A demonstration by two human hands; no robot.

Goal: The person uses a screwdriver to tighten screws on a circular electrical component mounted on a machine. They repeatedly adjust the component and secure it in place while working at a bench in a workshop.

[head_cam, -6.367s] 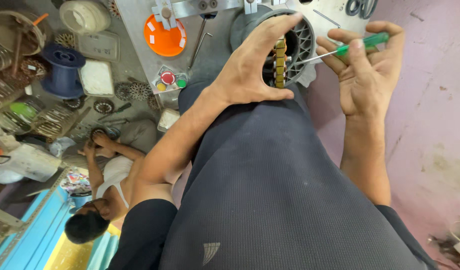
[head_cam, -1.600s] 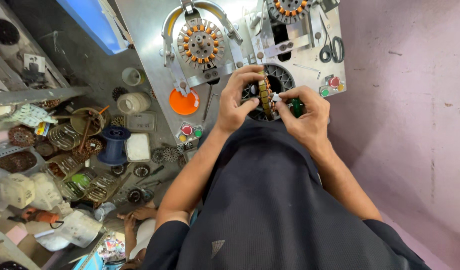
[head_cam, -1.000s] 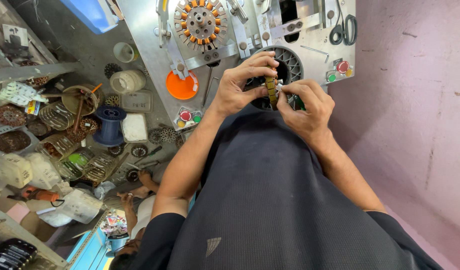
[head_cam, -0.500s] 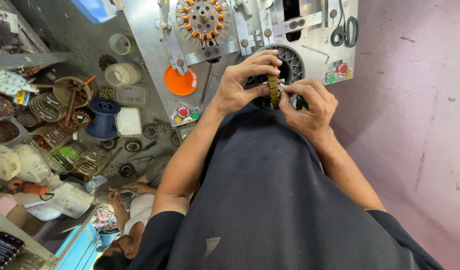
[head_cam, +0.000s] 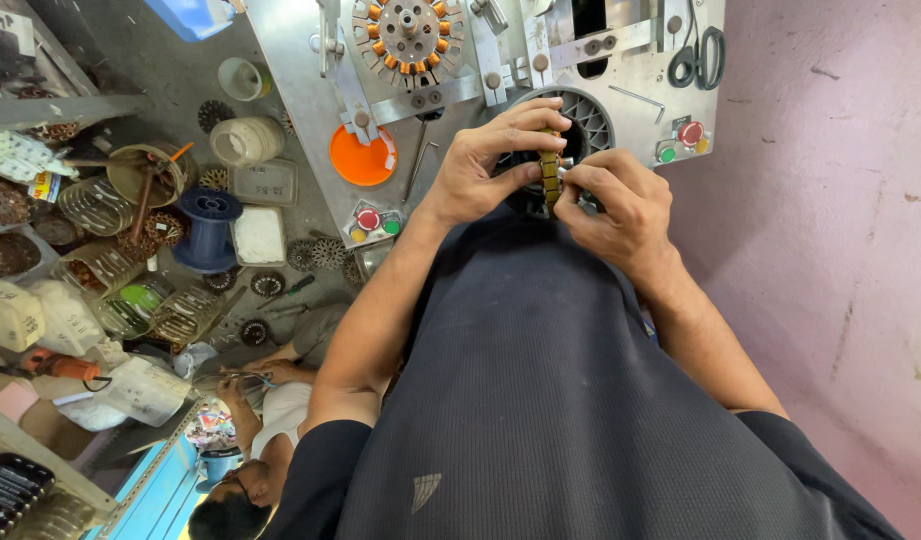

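Observation:
My left hand point(head_cam: 491, 165) grips a round stator core point(head_cam: 551, 178) seen edge-on, a stack of yellow-brown laminations, thumb below and fingers over its top. My right hand point(head_cam: 616, 205) is closed against the core's right side, fingertips pinching at its edge; a small bright metal bit shows there. Whether the green-handled screwdriver is still in this hand I cannot tell. Both hands hover over a round black slotted fixture point(head_cam: 581, 115) on the grey metal machine plate point(head_cam: 311, 90).
A wound stator with orange coils point(head_cam: 409, 35) is mounted on the plate, beside an orange disc point(head_cam: 361, 158), push buttons point(head_cam: 376, 220) and scissors point(head_cam: 701, 55). A blue spool point(head_cam: 209, 228), tubs and parts clutter the floor left. Another person point(head_cam: 256, 430) sits below. Pink wall point(head_cam: 841, 250) right.
The view has shifted slightly. My hands stay together on the core; the right hand has closed in tighter on its edge. The green screwdriver seen earlier is no longer visible.

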